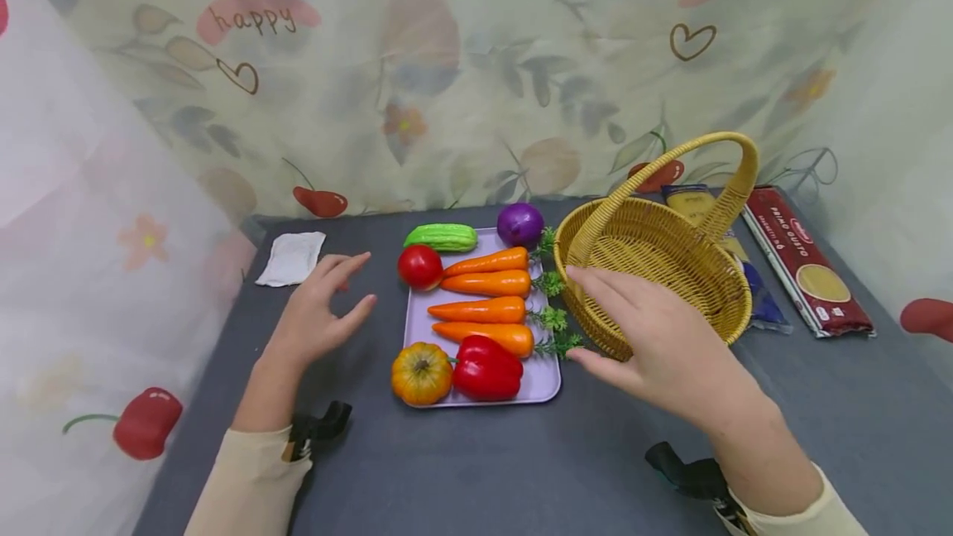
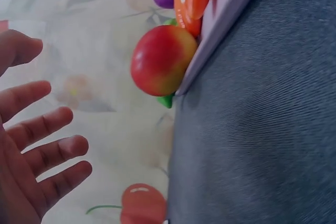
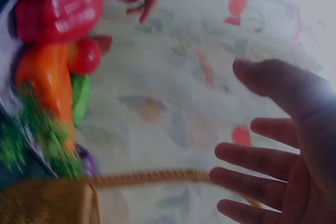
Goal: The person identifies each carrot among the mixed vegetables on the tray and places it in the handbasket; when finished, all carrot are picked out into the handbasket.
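Note:
My left hand [image 1: 320, 313] hovers left of a lilac tray [image 1: 469, 383], fingers spread and holding nothing; in the left wrist view its fingers [image 2: 47, 129] are apart. My right hand [image 1: 670, 346], also holding nothing, is held over the near left side of a wicker basket [image 1: 655, 246] and hides part of its rim. On the tray lie several orange carrots [image 1: 487, 308] with leafy tops, a red bell pepper [image 1: 487, 368], a small pumpkin [image 1: 421, 373], a round red fruit with a yellow flush [image 1: 420, 266], a ridged green vegetable [image 1: 441, 237] and a purple onion [image 1: 520, 224].
The basket's tall handle [image 1: 655, 168] arches over it. Behind and right of it lie a blue and yellow packet [image 1: 759, 296] and a dark red spaghetti pack [image 1: 807, 263]. A white folded pad [image 1: 291, 259] lies at the back left. Printed curtains [image 1: 484, 89] surround the grey table [image 1: 447, 470].

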A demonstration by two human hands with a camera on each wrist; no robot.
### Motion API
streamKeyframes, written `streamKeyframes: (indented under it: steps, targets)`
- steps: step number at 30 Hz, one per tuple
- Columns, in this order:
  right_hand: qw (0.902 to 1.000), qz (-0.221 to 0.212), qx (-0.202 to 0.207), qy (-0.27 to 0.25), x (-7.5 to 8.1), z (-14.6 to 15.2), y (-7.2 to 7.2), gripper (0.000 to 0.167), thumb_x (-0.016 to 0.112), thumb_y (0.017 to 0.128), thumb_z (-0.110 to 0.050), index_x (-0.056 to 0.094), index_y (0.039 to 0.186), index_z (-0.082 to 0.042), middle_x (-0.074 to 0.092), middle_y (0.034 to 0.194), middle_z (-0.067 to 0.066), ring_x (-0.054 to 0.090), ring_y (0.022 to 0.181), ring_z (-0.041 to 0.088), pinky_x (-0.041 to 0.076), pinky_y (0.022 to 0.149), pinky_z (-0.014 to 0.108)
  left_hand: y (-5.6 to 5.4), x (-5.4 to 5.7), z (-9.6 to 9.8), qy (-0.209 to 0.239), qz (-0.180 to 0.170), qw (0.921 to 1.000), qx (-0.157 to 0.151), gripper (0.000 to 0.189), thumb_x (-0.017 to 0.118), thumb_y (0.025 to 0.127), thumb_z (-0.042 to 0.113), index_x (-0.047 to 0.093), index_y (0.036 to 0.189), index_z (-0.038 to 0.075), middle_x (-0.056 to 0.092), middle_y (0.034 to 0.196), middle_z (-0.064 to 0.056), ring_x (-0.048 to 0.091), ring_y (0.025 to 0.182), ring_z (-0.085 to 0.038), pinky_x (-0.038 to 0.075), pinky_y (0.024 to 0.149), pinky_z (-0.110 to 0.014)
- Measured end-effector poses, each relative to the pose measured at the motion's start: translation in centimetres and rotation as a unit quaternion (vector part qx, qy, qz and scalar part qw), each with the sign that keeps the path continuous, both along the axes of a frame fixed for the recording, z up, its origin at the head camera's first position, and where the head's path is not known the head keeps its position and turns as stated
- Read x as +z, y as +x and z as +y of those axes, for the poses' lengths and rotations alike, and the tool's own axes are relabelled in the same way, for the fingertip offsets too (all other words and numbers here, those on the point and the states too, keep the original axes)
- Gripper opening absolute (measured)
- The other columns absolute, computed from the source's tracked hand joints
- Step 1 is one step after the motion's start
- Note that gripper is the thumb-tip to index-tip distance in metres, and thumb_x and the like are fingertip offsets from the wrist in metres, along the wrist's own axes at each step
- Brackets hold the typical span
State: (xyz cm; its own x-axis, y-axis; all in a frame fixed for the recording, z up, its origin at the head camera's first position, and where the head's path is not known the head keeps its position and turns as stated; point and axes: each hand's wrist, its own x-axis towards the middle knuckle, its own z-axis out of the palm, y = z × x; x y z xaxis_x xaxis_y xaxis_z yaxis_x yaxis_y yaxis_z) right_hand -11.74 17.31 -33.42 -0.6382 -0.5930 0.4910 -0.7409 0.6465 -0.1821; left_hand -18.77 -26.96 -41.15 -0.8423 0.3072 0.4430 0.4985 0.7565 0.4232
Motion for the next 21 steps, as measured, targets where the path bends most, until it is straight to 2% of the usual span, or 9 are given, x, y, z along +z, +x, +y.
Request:
streamKeyframes:
  steps: [3, 6, 10, 16, 21]
  targets:
    - [0.9998, -0.009, 0.011, 0.017, -0.9, -1.5, 0.2, 0.086, 0.085, 0.083, -0.04, 0.046, 0.155, -0.012, 0.06, 0.14, 0.01, 0.061, 0.122, 0.029, 0.051, 0.097, 0.05, -0.4, -0.4, 0.2, 0.009, -0.023, 0.9995, -0.018, 0.058, 0.078, 0.09, 0.023, 0.059, 0.144, 0.013, 0.059, 0.116, -0.007, 0.054, 0.086, -0.022, 0.05, 0.072, -0.045]
    - [0.9991, -0.021, 0.014, 0.035, -1.8, -2.6, 0.1, 0.083, 0.084, 0.085, -0.038, 0.046, 0.154, -0.013, 0.06, 0.139, 0.01, 0.063, 0.119, 0.027, 0.053, 0.095, 0.047, -0.8, -1.1, 0.4, 0.012, -0.053, 0.9979, -0.033, 0.056, 0.079, 0.09, 0.023, 0.061, 0.142, 0.011, 0.059, 0.105, -0.006, 0.052, 0.075, -0.02, 0.047, 0.066, -0.04]
    - [0.9978, -0.043, -0.004, 0.051, -3.1, -3.3, -0.2, 0.078, 0.085, 0.085, -0.033, 0.05, 0.152, -0.012, 0.06, 0.138, 0.01, 0.065, 0.113, 0.025, 0.056, 0.089, 0.043, -1.3, -2.3, 0.6, 0.018, -0.105, 0.9931, -0.047, 0.056, 0.081, 0.089, 0.024, 0.062, 0.14, 0.01, 0.06, 0.1, -0.009, 0.05, 0.067, -0.019, 0.045, 0.06, -0.032]
    - [0.9944, -0.076, -0.028, 0.068, -5.5, -4.2, -1.5, 0.067, 0.085, 0.084, -0.024, 0.057, 0.143, -0.007, 0.063, 0.13, 0.01, 0.067, 0.1, 0.022, 0.058, 0.079, 0.038, -1.9, -4.2, 0.9, 0.047, -0.19, 0.9792, -0.055, 0.055, 0.082, 0.089, 0.024, 0.063, 0.139, 0.01, 0.058, 0.097, -0.007, 0.049, 0.069, -0.02, 0.042, 0.06, -0.029]
    - [0.9891, -0.126, -0.035, 0.068, -7.3, -4.9, -2.4, 0.06, 0.084, 0.086, -0.024, 0.061, 0.138, -0.005, 0.065, 0.123, 0.009, 0.065, 0.097, 0.019, 0.057, 0.083, 0.037, -2.1, -5.2, 1.1, 0.069, -0.231, 0.9692, -0.052, 0.054, 0.081, 0.09, 0.023, 0.063, 0.139, 0.011, 0.055, 0.096, -0.006, 0.049, 0.07, -0.022, 0.04, 0.062, -0.029]
